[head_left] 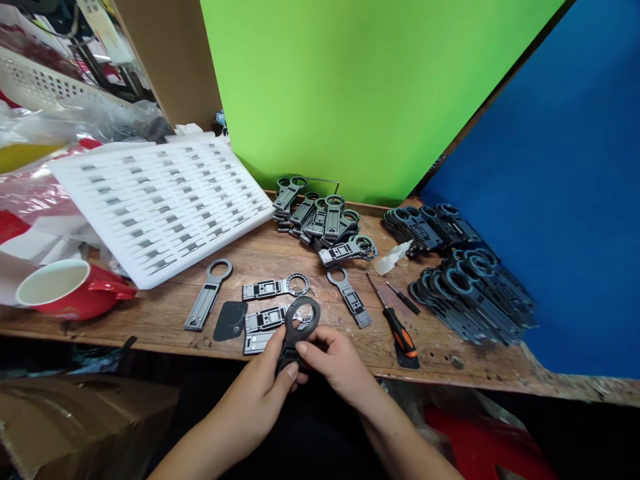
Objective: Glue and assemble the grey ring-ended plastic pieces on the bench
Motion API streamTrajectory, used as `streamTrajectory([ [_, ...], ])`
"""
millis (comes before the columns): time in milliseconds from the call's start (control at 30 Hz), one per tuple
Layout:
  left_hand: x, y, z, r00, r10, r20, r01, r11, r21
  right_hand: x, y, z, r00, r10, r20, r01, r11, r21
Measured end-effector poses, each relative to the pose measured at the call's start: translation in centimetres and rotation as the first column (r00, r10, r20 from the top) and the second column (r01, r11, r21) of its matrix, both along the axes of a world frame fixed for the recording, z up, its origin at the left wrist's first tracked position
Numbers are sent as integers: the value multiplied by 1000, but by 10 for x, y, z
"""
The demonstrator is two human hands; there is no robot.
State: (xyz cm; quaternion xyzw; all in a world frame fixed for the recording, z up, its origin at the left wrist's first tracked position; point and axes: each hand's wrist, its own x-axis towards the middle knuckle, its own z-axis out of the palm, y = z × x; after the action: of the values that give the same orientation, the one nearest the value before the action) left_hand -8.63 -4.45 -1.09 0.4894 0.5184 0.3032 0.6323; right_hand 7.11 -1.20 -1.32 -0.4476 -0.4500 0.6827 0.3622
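Note:
Both my hands grip one dark ring-ended bracket above the table's front edge. My left hand is closed round its lower body, thumb on top. My right hand pinches it just below the ring. Beyond it lie similar grey brackets: a bracket with a toothed ring, another bracket partly covered by the held one, a slim bracket to the right and a bracket to the left. A flat black plate rests beside them.
A white tray with rows of small metal parts leans at left, near a red mug. Bracket piles stand at the back and right. An orange-black screwdriver, a smaller screwdriver and a white bottle lie between.

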Motion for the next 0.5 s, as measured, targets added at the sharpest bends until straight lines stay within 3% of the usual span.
streamTrajectory([
  [167, 0, -1, -2, 995, 34, -89, -30, 998, 51, -1, 0, 1, 1000, -2, 19, 2, 1000, 12],
  [367, 2, -3, -4, 996, 44, -84, -37, 996, 87, -1, -2, -4, 999, 24, -48, -26, 998, -50],
  [500, 6, 0, -5, 987, 58, 147, -45, 995, -92, 3, 1, -6, 999, 12, 42, -12, 1000, -8],
])
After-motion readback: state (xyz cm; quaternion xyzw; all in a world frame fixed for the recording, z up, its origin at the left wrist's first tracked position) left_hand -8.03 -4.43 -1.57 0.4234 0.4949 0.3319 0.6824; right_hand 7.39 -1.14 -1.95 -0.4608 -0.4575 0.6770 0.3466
